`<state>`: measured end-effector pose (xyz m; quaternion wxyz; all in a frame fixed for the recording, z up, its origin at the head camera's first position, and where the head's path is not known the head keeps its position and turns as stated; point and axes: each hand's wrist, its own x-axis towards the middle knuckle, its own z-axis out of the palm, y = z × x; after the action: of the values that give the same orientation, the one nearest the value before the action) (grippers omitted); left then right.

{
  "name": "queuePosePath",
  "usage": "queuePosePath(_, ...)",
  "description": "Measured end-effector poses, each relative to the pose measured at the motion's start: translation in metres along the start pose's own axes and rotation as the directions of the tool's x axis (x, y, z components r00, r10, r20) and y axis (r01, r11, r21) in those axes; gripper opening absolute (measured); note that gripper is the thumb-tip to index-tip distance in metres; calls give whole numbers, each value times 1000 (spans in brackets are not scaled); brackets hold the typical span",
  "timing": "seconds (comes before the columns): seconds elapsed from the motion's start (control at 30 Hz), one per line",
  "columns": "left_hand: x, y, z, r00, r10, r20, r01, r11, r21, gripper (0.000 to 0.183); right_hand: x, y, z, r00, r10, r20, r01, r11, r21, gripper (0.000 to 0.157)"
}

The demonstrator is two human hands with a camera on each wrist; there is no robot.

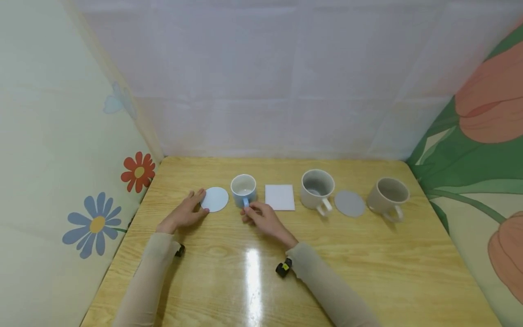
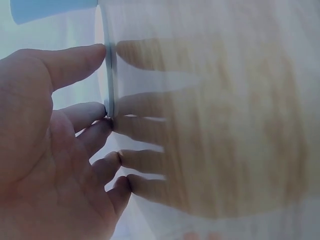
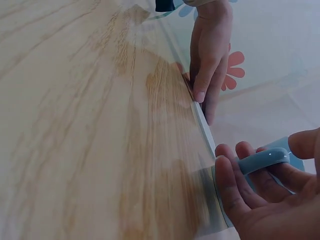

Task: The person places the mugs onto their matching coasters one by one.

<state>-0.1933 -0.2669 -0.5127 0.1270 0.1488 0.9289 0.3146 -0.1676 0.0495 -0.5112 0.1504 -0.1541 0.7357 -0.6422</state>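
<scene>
My left hand [image 1: 184,213] rests at the left edge of a pale blue round coaster [image 1: 215,200] lying flat on the table. In the left wrist view, its thumb and fingertips touch the coaster's rim [image 2: 106,75], spread rather than curled round it. Just right of that coaster stands a small mug [image 1: 238,198], light blue outside and white inside, upright on the wood. My right hand [image 1: 266,221] holds its handle, which points towards me. The right wrist view shows thumb and fingers about the blue handle [image 3: 265,160]; much of the mug's body is hidden there.
Further right along the same row are a white square coaster [image 1: 279,198], a larger white mug [image 1: 310,199], a grey round coaster [image 1: 349,203] and a beige mug [image 1: 379,202]. A white cloth [image 1: 269,91] hangs behind the wooden table [image 1: 212,272]; floral cloths flank it.
</scene>
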Motion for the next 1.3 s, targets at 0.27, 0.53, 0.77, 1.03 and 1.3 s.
queuePosePath(0.27, 0, 2, 0, 1000, -26, 16, 26, 1000, 3, 76, 4, 2, 5, 999, 45, 24, -46, 996, 71, 36)
queuePosePath(0.53, 1, 0, 2, 999, -47, 14, 46, 999, 19, 74, 10, 5, 11, 996, 72, 44, -77, 989, 124, 39)
queuePosePath(0.77, 1, 0, 2, 1000, -31, 4, 31, 999, 9, 75, 12, 5, 13, 994, 72, 85, -83, 988, 133, 45)
queuePosePath(1.03, 1, 2, 2, 999, -37, 3, 37, 999, 19, 74, 12, 6, 14, 995, 82, 62, -90, 986, 142, 46)
queuePosePath(1.3, 1, 4, 2, 1000, -26, 0, 26, 1000, 9, 74, 11, 3, 15, 997, 80, -13, -77, 990, 116, 43)
